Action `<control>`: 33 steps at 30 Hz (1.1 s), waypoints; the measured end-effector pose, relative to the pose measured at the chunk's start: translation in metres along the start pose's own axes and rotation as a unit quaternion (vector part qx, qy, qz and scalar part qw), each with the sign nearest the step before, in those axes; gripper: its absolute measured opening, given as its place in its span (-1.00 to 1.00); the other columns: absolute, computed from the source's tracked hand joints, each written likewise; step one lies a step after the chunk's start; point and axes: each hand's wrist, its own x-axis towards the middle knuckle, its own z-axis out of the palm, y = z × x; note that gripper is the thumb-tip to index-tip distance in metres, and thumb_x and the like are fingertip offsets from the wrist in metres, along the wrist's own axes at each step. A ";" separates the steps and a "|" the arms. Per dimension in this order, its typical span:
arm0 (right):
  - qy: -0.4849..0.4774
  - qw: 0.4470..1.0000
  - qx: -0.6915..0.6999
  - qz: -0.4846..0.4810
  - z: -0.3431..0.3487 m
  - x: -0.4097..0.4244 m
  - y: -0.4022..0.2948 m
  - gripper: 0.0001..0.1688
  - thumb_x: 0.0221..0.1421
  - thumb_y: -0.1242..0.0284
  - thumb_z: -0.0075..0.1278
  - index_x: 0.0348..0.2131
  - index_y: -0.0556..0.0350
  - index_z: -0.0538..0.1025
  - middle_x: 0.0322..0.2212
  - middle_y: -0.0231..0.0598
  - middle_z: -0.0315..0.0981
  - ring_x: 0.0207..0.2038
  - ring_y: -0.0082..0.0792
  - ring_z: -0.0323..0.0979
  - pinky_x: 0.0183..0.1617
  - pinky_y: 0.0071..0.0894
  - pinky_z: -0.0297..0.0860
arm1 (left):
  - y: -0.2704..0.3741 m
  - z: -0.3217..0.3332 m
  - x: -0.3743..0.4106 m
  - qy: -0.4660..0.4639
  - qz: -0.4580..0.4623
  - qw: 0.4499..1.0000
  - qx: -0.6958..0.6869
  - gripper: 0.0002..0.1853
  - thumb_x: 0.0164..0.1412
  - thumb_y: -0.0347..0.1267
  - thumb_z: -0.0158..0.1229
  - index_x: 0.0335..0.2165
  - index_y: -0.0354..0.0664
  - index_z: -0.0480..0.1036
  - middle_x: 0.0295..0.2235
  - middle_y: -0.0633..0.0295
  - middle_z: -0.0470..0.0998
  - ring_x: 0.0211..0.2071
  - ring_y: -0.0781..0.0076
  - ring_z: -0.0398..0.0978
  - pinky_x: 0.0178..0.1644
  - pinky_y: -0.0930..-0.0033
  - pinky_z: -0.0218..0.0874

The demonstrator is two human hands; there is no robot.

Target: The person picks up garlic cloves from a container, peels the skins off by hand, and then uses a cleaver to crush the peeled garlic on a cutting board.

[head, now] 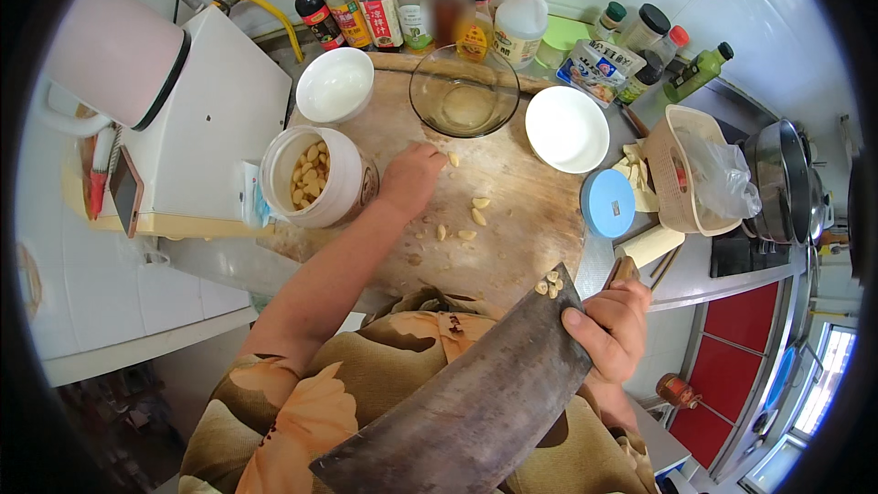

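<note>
A large cleaver (473, 391) is held by my right hand (610, 333), gripping the wooden handle with the thumb on the blade. Several small cut pieces of garlic (549, 285) lie on the blade near its handle end. My left hand (413, 178) rests low over the wooden cutting board (528, 219), its fingertips beside a peeled garlic clove (453, 159); whether it holds anything is hidden. More garlic cloves (478, 217) lie scattered mid-board. Left of my left hand, a white plastic tub (343, 178) holds many peeled cloves.
A glass bowl (465, 99) stands between two white bowls (336, 86) (567, 129) at the board's far side. A blue lid (608, 203) lies right. Bottles (377, 14) line the wall. A beige basket (686, 171) stands right; a white appliance (206, 130) stands left.
</note>
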 end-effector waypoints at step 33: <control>0.004 0.999 0.017 -0.033 0.005 0.011 -0.007 -0.58 -0.28 0.34 0.13 -0.27 -0.19 0.69 -0.56 -0.49 0.35 -0.50 -0.47 0.35 -0.19 -0.36 0.32 | 0.156 -0.134 -0.046 -0.053 -0.068 0.734 -0.674 -0.71 0.26 -0.64 0.11 -0.05 -0.30 0.53 -0.15 0.26 0.47 -0.17 0.61 0.46 -0.13 0.57 0.33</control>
